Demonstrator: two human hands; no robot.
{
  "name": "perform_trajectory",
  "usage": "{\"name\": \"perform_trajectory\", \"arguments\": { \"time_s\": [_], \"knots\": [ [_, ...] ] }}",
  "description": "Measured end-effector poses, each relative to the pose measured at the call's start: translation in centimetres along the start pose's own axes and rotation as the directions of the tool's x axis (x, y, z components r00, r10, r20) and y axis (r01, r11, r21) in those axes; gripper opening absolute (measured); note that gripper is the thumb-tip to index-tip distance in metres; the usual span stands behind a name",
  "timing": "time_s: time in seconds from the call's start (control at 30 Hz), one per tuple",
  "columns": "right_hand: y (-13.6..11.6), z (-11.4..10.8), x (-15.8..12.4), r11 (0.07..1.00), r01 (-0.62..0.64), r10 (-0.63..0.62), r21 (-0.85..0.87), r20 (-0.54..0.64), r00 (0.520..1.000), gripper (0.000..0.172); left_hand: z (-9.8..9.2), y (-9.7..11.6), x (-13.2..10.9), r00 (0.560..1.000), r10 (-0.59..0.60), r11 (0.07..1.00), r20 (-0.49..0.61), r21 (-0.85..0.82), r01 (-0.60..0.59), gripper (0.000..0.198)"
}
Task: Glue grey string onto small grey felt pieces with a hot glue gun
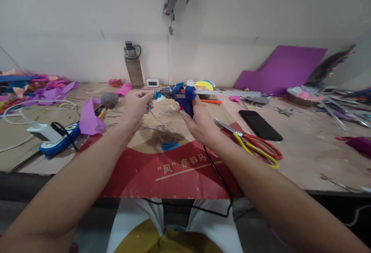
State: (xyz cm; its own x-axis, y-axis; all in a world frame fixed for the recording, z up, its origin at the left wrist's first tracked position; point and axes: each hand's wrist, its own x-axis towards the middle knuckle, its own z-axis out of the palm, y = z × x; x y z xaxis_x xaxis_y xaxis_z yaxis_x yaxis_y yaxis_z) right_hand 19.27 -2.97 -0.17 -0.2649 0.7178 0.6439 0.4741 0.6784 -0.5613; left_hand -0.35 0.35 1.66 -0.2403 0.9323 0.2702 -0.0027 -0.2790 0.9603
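My right hand is wrapped round the handle of a blue glue gun. A clear glue stick juts out of its back, and the nozzle points left. Just left of the nozzle, my left hand pinches a small blue piece, which looks like felt or paper. Nozzle and piece are very close; whether they touch I cannot tell. Grey yarn trails below my left hand into a loose tangle on the board. Under the tangle lies a flat blue scrap.
Red-and-yellow scissors and a black phone lie to the right. A water bottle stands at the back near a yarn ball. At left is a blue power strip. The gun's black cord hangs over the front edge.
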Motion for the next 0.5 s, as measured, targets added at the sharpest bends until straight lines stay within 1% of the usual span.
{"name": "perform_trajectory", "arguments": {
  "time_s": [0.13, 0.27, 0.37, 0.5],
  "knots": [
    [-0.09, -0.01, 0.02, 1.0, 0.001, -0.001, 0.006, 0.002, 1.0, 0.033, -0.07, -0.35, 0.15, 1.0, 0.007, 1.0, 0.016, 0.003, -0.007, 0.014],
    [-0.32, -0.08, 0.05, 1.0, -0.015, 0.014, 0.021, 0.012, 1.0, 0.042, 0.0, -0.72, 0.29, 1.0, 0.013, 1.0, 0.026, 0.001, -0.013, 0.015],
    [-0.43, -0.13, 0.07, 1.0, -0.016, 0.016, 0.0, 0.01, 1.0, 0.047, 0.07, -0.73, 0.28, 1.0, 0.009, 1.0, 0.023, -0.001, -0.009, 0.015],
    [-0.41, -0.17, 0.02, 1.0, -0.022, 0.022, -0.011, 0.017, 1.0, 0.047, 0.02, -0.49, 0.19, 1.0, 0.011, 1.0, 0.029, 0.006, -0.011, 0.015]
  ]
}}
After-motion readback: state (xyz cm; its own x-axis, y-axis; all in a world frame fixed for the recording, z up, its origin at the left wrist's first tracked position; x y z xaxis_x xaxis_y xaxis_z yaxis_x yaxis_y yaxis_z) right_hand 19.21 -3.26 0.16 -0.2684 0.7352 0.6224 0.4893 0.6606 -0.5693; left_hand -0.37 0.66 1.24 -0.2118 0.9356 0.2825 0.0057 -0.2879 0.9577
